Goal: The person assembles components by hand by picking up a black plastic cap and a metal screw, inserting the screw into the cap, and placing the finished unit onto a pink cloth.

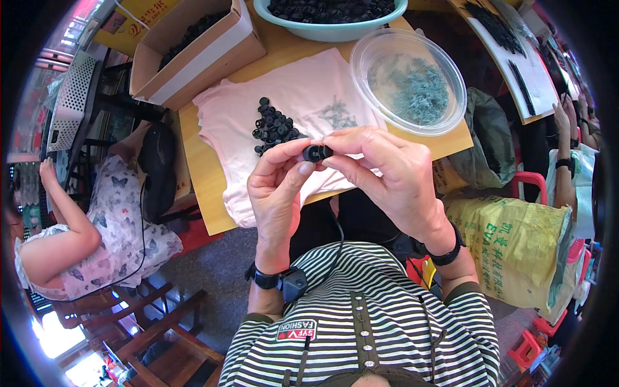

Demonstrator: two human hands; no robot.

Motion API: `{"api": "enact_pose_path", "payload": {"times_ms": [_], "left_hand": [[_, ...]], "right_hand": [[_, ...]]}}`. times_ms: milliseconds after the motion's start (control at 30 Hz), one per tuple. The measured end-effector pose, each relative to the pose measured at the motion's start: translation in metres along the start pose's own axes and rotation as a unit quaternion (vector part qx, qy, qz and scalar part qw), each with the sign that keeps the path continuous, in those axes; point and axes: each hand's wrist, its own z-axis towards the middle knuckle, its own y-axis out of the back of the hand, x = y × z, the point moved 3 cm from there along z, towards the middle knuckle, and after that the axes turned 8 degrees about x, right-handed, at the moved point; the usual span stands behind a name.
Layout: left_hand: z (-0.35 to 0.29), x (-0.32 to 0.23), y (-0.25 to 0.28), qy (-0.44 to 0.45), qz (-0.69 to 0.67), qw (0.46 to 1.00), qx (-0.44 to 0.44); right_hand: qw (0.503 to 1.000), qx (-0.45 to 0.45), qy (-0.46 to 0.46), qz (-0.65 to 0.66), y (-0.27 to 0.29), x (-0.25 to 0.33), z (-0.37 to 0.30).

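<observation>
A small round black plastic part (314, 153) is pinched between the fingertips of both hands, above the near edge of a pink cloth (235, 97). My left hand (278, 184) grips it from the left with thumb and forefinger. From the right, my right hand (394, 171) closes thumb and forefinger at its other end; whether a smaller piece sits in those fingers is hidden. Just beyond my left hand lies a heap of similar black parts (276, 127). A loose scatter of tiny grey metal-looking pieces (338, 113) rests on the cloth beyond my right hand.
A clear round tub (456, 103) holds many tiny grey-green pieces at the table's (445, 147) right. Behind are a pale green basin (309, 28) and a cardboard box (209, 61), both with black parts. A yellow sack (503, 248) stands right; people sit on both sides.
</observation>
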Motion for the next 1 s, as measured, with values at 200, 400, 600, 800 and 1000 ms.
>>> {"api": "enact_pose_path", "payload": {"times_ms": [200,400,600,800,1000], "left_hand": [[0.0,-0.002,0.0,-0.007,0.07,0.998,0.002],[0.002,-0.005,-0.004,-0.044,0.119,0.992,0.021],[0.003,-0.002,-0.002,-0.036,0.105,0.993,0.03],[0.004,-0.002,-0.001,-0.022,0.087,0.996,0.029],[0.006,0.002,0.003,0.008,0.056,0.997,0.043]], "right_hand": [[1.0,0.015,-0.007,-0.01,-0.002,-0.006,-0.003],[0.997,-0.003,0.043,-0.059,-0.004,-0.008,-0.005],[0.995,0.002,0.052,-0.081,-0.005,-0.007,-0.006],[0.998,0.007,0.031,-0.056,-0.004,-0.009,-0.006],[0.998,0.012,0.033,-0.045,-0.004,-0.012,-0.004]]}}
